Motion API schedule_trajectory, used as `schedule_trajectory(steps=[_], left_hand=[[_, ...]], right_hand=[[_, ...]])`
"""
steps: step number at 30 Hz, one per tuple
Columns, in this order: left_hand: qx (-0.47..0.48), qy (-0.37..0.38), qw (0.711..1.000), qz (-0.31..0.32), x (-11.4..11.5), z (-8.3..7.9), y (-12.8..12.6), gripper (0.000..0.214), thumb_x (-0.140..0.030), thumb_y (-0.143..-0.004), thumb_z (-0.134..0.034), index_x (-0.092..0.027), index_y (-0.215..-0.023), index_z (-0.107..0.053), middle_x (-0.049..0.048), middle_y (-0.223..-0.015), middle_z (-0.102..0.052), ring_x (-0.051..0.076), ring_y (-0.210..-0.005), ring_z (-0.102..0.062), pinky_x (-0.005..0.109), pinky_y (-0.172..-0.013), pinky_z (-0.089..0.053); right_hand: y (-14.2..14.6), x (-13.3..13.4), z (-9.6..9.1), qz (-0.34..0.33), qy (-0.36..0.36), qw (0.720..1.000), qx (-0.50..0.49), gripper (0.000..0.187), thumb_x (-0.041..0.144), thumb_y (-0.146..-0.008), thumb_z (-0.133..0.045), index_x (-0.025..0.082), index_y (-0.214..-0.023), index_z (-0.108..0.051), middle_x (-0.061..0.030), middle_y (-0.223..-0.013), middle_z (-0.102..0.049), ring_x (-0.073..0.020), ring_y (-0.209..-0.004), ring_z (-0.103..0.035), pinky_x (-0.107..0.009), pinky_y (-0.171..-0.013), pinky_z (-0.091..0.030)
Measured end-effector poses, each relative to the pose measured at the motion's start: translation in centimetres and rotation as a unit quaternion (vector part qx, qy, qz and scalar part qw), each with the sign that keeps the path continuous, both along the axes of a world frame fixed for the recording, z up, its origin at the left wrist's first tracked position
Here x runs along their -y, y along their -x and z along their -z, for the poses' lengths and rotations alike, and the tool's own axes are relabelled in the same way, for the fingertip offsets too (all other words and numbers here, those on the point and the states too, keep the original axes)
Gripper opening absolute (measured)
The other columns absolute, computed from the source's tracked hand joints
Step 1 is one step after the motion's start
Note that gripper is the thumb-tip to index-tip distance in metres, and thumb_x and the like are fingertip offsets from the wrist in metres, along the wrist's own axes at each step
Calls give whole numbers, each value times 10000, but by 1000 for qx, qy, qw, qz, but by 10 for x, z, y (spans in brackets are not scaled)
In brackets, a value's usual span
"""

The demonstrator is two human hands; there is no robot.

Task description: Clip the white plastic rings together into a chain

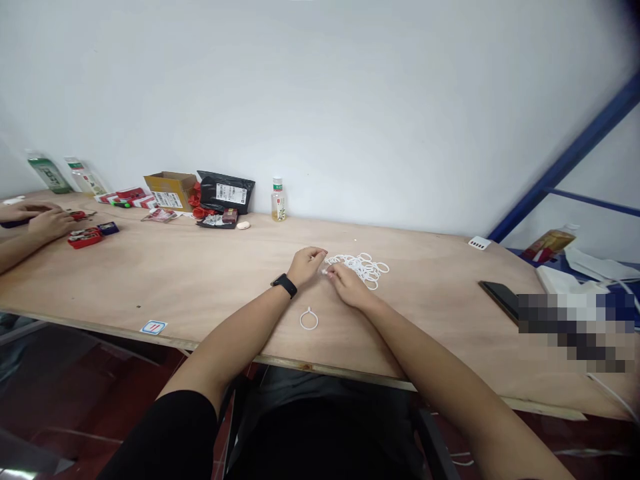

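White plastic rings [367, 270] lie in a loose pile on the wooden table, just beyond my hands. My left hand [305, 265], with a black watch on its wrist, is at the pile's left edge. Its fingers are curled together, and whatever they may hold is hidden. My right hand [346, 283] is closed in a pinch at the near side of the pile, with a small white piece of a ring [325, 272] showing at its fingertips. One single white ring [309, 321] with a small tab lies apart, nearer the table's front edge.
Along the wall stand a bottle [279, 200], a black package [227, 192] and an open cardboard box [170, 190]. Another person's hands [47, 223] are at far left, by a red box [85, 238]. A phone [500, 300] and a white power strip [479, 243] lie right.
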State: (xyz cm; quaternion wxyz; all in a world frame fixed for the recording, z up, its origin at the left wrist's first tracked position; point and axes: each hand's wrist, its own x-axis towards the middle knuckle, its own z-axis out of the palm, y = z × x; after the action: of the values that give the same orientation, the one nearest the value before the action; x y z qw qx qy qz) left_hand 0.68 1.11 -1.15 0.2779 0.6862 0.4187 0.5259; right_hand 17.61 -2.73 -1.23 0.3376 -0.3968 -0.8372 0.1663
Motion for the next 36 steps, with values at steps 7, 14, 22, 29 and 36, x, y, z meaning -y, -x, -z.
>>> schedule_trajectory(steps=[7, 14, 22, 29, 36], left_hand=[[-34, -22, 996, 82, 17, -7, -5, 202, -236, -805, -615, -172, -953, -737, 55, -949, -749, 176, -908, -682, 292, -864, -517], [-39, -23, 995, 86, 19, -13, -1, 175, -199, -768, -607, -157, -847, -758, 55, -875, -755, 173, -845, -692, 267, -803, -532], [-58, -11, 996, 67, 16, -10, -2, 158, -209, -710, -628, -134, -785, -744, 33, -754, -734, 147, -726, -658, 236, -710, -515], [20, 29, 998, 49, 10, -10, -3, 183, -102, -700, -558, -128, -720, -738, 54, -744, -736, 154, -714, -664, 263, -720, -528], [81, 18, 996, -14, 1, -3, -4, 380, -142, -774, -585, -174, -1142, -672, 95, -1176, -679, 198, -1045, -632, 332, -890, -501]], right_hand=[[-7, -16, 11, 24, 158, 964, -211, 284, 500, -905, -429, 229, -865, -504, 57, -562, -483, -130, -501, -474, -256, -516, -416], [-5, -12, 10, 10, 166, 961, -220, 325, 537, -875, -479, 215, -847, -515, 30, -682, -533, -114, -540, -510, -257, -539, -462], [-6, -6, 4, 11, 125, 977, -170, 294, 497, -891, -471, 217, -841, -543, 3, -777, -574, -128, -579, -531, -274, -569, -463], [-1, 3, -7, 36, 8, 996, -87, 188, 360, -898, -479, 223, -866, -603, -38, -812, -621, -197, -775, -559, -331, -741, -437], [-17, -14, -6, 206, -20, 970, -126, 243, 330, -732, -653, 208, -943, -668, -63, -910, -651, -216, -763, -562, -355, -712, -435]])
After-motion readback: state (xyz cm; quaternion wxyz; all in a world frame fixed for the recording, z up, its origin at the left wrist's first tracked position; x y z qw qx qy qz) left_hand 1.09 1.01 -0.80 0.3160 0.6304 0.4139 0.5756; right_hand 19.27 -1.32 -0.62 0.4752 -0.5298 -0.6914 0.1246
